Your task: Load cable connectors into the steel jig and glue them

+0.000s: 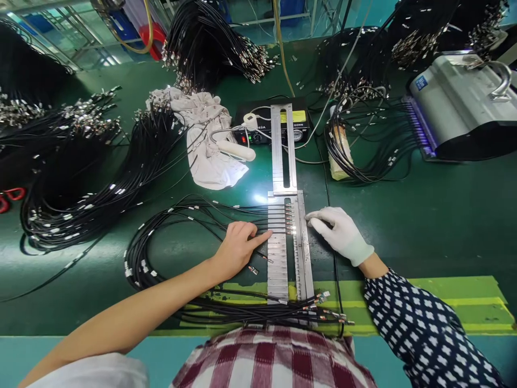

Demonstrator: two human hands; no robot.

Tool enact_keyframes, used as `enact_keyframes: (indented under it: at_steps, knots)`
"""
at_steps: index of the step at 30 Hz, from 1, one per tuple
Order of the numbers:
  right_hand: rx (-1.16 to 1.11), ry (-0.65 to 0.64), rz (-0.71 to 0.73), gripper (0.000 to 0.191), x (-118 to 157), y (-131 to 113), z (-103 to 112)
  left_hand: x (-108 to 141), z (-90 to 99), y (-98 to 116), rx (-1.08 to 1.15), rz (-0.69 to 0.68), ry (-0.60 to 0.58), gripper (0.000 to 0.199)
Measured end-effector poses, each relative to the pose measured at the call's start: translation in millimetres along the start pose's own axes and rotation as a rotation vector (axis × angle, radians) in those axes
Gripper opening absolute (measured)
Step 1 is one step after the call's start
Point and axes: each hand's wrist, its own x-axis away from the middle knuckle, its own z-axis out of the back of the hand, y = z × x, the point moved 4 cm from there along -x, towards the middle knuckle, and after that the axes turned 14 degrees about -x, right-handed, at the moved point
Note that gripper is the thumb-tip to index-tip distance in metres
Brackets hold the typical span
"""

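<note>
A slotted metal fixture [278,269] lies on the green bench in front of me. Several black cables [258,218] cross its upper part from the left, their metal ends [290,218] lined up over the slot. My left hand [236,248], bare, presses its stretched index finger onto the fixture beside the lowest of these cables; its other fingers are curled. My right hand [339,234], in a white glove, has bent fingers drawn together at the fixture's right edge. Whether anything small is between those fingertips is hidden. Loose cable ends [253,270] lie below my left hand.
More cables [250,310] lie across the fixture's near end. Behind it stand a black control box [266,126] and a white cloth [214,156]. A silver lamp-like machine [464,108] glows violet at right. Cable bundles [133,178] fill the left; red-handled scissors [14,195] lie beyond.
</note>
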Motion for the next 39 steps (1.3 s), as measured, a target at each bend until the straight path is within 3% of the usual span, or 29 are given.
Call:
enact_keyframes:
  at_steps: [5,10,15,20,26,39]
  knots:
    - [-0.009,0.008,-0.006,0.019,1,2,0,4,1.0,-2,0.105,0.000,-0.075,0.040]
    - [-0.011,0.006,-0.003,0.021,2,2,-1,16,12.3,-8,0.226,-0.069,-0.173,0.022]
    - [0.007,0.005,-0.013,0.021,2,3,-2,22,15.3,-10,0.170,-0.096,-0.067,0.013]
    - [0.012,0.002,-0.021,0.021,2,2,-1,1,15.2,5,0.041,-0.065,0.142,0.012]
    - [-0.003,0.007,-0.007,0.021,1,-1,-1,-20,3.6,19,-0.062,-0.098,0.124,0.022]
    - [0.019,0.005,-0.021,0.022,0,-1,0,-26,-4.3,22,-0.136,-0.168,0.062,0.027]
